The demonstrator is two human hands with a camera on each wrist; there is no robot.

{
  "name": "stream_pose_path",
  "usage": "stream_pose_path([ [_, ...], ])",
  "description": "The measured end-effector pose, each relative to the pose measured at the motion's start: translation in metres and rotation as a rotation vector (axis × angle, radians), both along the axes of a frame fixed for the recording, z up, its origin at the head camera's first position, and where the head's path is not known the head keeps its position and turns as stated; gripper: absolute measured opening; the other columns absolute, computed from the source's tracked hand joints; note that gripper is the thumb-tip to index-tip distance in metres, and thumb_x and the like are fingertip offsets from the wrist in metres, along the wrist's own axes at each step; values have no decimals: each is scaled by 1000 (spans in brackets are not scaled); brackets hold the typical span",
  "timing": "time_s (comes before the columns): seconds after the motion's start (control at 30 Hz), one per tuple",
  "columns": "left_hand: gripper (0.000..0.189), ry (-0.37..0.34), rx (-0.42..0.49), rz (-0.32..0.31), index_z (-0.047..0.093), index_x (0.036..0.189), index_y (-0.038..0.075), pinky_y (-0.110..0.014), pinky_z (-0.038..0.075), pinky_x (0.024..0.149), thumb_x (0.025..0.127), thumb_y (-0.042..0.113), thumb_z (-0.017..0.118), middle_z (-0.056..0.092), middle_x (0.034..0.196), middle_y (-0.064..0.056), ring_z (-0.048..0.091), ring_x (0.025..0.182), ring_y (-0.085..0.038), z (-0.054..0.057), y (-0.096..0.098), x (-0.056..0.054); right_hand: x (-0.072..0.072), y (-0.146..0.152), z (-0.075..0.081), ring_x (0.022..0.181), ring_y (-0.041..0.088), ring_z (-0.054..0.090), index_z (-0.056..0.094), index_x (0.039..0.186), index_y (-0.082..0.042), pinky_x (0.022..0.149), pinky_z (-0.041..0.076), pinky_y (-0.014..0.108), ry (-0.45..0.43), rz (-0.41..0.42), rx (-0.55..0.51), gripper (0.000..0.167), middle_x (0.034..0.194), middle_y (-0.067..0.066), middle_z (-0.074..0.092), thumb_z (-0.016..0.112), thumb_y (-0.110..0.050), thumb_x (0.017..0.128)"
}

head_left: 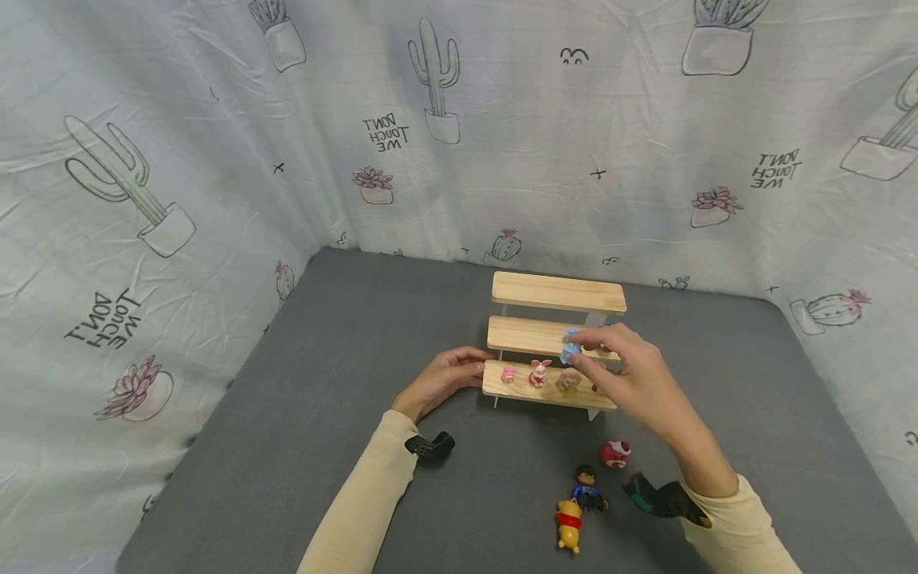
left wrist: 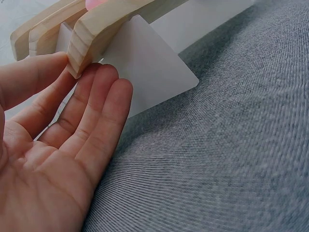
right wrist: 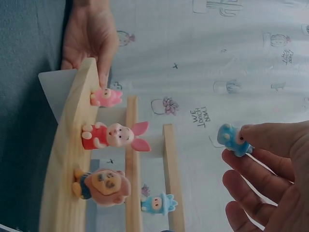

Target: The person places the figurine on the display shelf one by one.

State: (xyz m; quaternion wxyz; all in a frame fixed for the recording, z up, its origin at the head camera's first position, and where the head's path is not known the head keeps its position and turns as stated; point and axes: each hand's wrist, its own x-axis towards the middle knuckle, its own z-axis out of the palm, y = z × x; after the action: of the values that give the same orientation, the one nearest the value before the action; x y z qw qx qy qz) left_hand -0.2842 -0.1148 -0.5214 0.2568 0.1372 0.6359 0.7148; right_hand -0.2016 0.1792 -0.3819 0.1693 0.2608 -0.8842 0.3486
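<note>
We see the left hand [head_left: 445,381] pinch the left end of the near shelf [head_left: 519,387] (presumably for steadiness) while the right hand [head_left: 644,384] grips a blue figurine [right wrist: 233,139] between thumb and fingertip.

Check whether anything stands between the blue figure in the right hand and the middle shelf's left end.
Nothing visible blocks the held blue figure; the second blue figure stands on the middle shelf, but farther right.
</note>
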Motion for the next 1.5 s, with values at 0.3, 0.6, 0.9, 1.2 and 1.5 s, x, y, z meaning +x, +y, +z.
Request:
stream_pose_path([
  [0.3,37,8,16,-1,55,134,-9,-37,56,97,102,10,57,65,124,-12,68,103,-14,1,-1,1,-12,-6,9,93,17,57,74,114,-11,80,41,35,77,-3,35,26,102,-1,72,74,-3,90],
  [0.6,36,5,17,0,56,133,-9,-38,56,98,101,9,57,65,123,-10,67,104,-14,2,2,1,-18,-12,17,94,14,54,74,116,-12,73,41,33,71,-20,95,24,102,0,70,74,-10,92],
  [0.9,37,7,17,-6,56,133,-9,-38,56,98,101,10,57,64,125,-11,67,105,-14,2,1,2,-31,-15,22,99,20,58,75,113,-12,76,42,36,98,0,119,23,103,1,73,76,-9,90],
  [1.2,38,11,12,-8,56,133,-9,-39,56,98,101,11,58,65,124,-12,67,105,-15,1,1,1,-45,-19,28,96,22,58,72,117,-8,88,38,42,49,16,132,24,111,6,75,73,-13,94],
  [1.5,37,-5,-3,2,56,133,-8,-38,56,98,101,9,58,65,123,-10,67,104,-14,1,1,1,-54,-25,35,100,26,57,72,121,-10,88,38,44,-16,7,161,26,114,8,73,70,-18,96],
])
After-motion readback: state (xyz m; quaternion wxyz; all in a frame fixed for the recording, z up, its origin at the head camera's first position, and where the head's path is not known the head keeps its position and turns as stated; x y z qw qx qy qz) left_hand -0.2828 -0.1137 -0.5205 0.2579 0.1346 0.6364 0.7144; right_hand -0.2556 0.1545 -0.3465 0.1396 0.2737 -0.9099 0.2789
